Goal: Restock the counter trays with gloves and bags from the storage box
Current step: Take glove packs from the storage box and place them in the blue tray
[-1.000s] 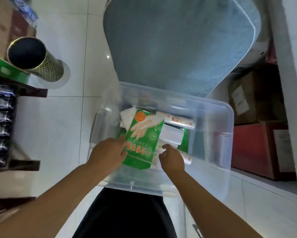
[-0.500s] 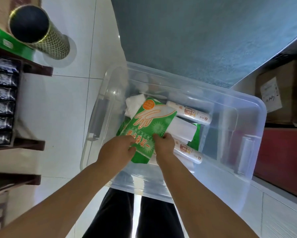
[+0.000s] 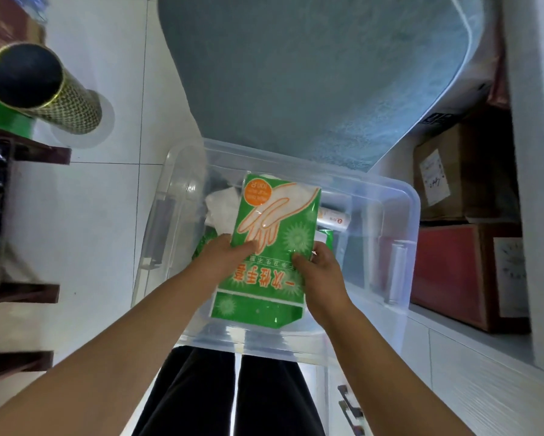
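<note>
A green pack of gloves [image 3: 274,234] with an orange hand outline is held above the clear storage box [image 3: 387,196]. My left hand [image 3: 226,256] grips its left edge and my right hand [image 3: 318,272] grips its right edge. Inside the box lie a white roll of bags [image 3: 333,219] with an orange label, white folded bags [image 3: 222,206] and another green pack [image 3: 325,239], mostly hidden behind the raised pack.
A grey-blue box lid [image 3: 311,73] leans behind the box. A gold-patterned tube [image 3: 41,89] and dark shelves [image 3: 0,215] stand at the left. Cardboard boxes [image 3: 443,177] and a red box [image 3: 453,272] sit at the right. White tiled floor [image 3: 85,231] lies left of the box.
Both hands have taken hold of the green pack of gloves and lifted it up out of the box, toward me.
</note>
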A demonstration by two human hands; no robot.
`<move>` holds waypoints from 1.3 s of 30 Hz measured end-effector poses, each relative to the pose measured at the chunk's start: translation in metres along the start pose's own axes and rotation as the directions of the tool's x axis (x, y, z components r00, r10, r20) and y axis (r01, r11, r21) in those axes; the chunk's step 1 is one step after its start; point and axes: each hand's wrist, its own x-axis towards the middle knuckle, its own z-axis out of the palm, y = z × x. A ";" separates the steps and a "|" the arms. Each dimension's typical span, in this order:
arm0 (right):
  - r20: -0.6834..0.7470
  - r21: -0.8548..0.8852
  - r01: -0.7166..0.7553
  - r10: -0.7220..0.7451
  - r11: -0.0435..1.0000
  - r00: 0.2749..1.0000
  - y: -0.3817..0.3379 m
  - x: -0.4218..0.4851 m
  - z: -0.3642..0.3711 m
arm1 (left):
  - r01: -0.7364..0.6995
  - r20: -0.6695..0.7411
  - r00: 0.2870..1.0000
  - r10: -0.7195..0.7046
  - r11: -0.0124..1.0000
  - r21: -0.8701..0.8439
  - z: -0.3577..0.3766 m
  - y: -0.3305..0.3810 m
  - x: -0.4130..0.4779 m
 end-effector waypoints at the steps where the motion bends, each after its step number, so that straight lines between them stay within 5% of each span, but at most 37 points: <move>1: 0.016 0.009 0.002 -0.002 1.000 1.000 -0.001 0.000 -0.001 | 0.019 -0.009 1.000 -0.020 0.994 -0.107 0.001 0.003 -0.001; 3: 0.004 -0.055 0.031 -0.031 0.998 1.000 0.000 0.002 -0.009 | -0.064 -0.121 0.992 0.046 0.986 -0.153 -0.003 0.006 -0.002; 6: -0.135 -0.361 0.085 -0.143 0.929 0.981 0.007 0.014 -0.038 | -0.209 -0.308 0.924 0.228 0.973 0.093 -0.013 0.008 -0.005; 9: -0.173 -0.685 0.044 -0.221 0.727 0.960 0.023 0.026 -0.068 | -0.235 -0.342 0.883 0.322 0.933 0.272 -0.026 0.004 -0.006; 14: -0.108 -0.836 0.022 -0.202 0.549 0.973 0.049 0.037 -0.079 | -0.190 -0.338 0.883 0.327 0.906 0.379 -0.037 -0.005 -0.005; 21: 0.009 -0.779 0.144 -0.218 0.610 0.976 0.041 0.030 -0.066 | -0.123 -0.169 0.972 0.162 0.967 0.221 -0.024 -0.004 -0.015; 26: 0.040 -0.757 0.221 -0.293 0.615 0.955 0.008 0.020 -0.062 | -0.149 -0.057 0.983 0.172 0.947 0.286 -0.017 0.019 -0.028; 31: 0.143 -0.767 0.414 -0.498 0.491 0.855 -0.038 0.001 -0.050 | -0.226 0.125 0.974 0.188 0.823 0.521 -0.002 0.055 -0.043; 39: 0.304 -0.814 0.531 -0.606 0.236 0.735 -0.111 -0.063 -0.049 | -0.427 0.329 0.903 0.277 0.488 0.762 0.013 0.113 -0.087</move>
